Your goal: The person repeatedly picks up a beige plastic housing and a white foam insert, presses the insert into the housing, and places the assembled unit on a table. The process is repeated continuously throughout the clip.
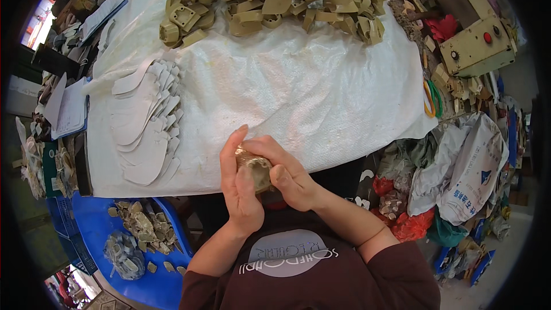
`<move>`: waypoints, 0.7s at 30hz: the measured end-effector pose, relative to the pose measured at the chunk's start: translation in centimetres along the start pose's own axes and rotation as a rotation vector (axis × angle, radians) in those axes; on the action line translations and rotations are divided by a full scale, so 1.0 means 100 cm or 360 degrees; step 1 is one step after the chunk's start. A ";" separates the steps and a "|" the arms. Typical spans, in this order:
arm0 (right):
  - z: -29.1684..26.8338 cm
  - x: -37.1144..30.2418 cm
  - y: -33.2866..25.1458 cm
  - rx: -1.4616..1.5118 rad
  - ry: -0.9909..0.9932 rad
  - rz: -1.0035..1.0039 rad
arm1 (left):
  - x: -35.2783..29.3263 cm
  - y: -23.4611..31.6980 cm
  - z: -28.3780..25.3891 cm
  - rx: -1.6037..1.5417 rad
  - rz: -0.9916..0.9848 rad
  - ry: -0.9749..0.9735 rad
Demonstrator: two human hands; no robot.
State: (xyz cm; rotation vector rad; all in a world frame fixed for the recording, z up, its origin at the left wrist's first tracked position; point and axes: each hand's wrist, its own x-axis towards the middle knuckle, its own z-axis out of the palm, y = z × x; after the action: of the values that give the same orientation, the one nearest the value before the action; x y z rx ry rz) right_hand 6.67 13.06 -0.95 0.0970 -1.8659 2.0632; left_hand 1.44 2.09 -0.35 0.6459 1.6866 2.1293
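Just in front of my chest, at the table's near edge, both hands hold a shiny gold shoe heel (261, 172) with a hollow, pale khaki end toward me. My left hand (240, 189) presses its palm and fingers along the left side. Curled over the top and right side is my right hand (287, 172), its thumb by the hollow end. The far side of the heel is hidden by my fingers. Bare khaki plastic heels (278, 3) lie heaped at the table's far side. Overlapping white sole-shaped pieces (140, 132) spread over the left of the table.
A white woven sheet (275, 86) covers the table. At lower left, a blue plastic chair (109, 281) carries loose gold pieces (146, 227) and a clear bag (124, 255). A machine box with a red button (488, 37) stands at right, above white sacks (476, 166).
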 end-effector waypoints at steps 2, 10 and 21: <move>0.007 -0.004 -0.004 0.0196 0.0063 0.0033 | 0.003 0.017 0.005 -0.0318 -0.0172 0.0066; 0.014 -0.005 -0.001 -0.0028 0.0283 0.0071 | -0.003 -0.001 0.014 -0.0228 -0.0180 0.0197; -0.025 0.012 -0.030 -0.1046 0.0152 -0.0216 | 0.011 0.021 -0.002 -0.0115 -0.0169 -0.0237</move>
State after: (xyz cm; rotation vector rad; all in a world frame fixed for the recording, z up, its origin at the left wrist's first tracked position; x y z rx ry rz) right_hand 6.88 15.94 1.95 -0.0413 -2.2952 1.2607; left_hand 0.45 2.06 1.81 0.6611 1.5235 2.0066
